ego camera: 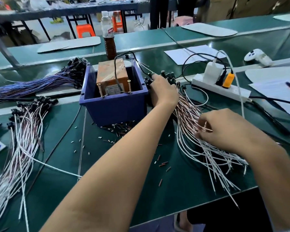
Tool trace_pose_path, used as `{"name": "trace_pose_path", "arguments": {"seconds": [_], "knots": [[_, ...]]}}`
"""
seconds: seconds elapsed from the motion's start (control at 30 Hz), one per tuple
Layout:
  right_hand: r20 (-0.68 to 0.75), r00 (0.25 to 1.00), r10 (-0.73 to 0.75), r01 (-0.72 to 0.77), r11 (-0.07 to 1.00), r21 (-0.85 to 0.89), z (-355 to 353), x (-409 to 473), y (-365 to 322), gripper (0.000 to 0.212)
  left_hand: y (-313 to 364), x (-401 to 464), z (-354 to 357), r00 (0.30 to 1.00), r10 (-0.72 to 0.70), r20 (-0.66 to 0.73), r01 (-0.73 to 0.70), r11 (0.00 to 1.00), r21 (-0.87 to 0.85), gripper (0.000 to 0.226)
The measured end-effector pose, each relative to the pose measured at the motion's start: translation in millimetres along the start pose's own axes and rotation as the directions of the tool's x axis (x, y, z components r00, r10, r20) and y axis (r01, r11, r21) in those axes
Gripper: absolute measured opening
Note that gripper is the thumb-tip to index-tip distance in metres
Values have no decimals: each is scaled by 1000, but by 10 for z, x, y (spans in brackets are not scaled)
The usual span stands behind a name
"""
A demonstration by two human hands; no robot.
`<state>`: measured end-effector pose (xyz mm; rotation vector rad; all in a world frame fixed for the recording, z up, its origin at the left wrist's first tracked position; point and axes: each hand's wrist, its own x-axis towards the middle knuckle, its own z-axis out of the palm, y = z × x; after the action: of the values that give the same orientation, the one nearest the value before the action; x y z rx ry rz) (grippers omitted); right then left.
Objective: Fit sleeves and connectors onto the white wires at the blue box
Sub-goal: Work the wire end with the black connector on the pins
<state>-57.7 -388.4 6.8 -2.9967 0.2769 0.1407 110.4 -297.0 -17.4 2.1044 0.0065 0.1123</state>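
White wires (pixel 206 148) fan right of the blue box (pixel 114 104), long axes running away from it. Right hand (pixel 228 129) pinches some strands; left hand (pixel 162 91) grips their black-capped ends beside the box.

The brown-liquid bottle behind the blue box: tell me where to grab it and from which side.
Take the bottle around its clear upper body, just above the brown liquid, coming in from the left of the blue box. It stands upright with its cap on. The box blocks its base from the front, and a black cable loops on the right.
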Motion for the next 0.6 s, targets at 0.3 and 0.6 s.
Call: {"name": "trace_pose_path", "arguments": {"seconds": [0.3,0.6], "knots": [[-244,970,1,36,988,149,-233,-146,-297,14,-202,-477,-362,963,124,238,-108,991,-80,14],[-249,947,-202,293,863,412,70,87,-1337,12,-942,-576,-1824,832,-114,544,-20,972,234,30]]}}
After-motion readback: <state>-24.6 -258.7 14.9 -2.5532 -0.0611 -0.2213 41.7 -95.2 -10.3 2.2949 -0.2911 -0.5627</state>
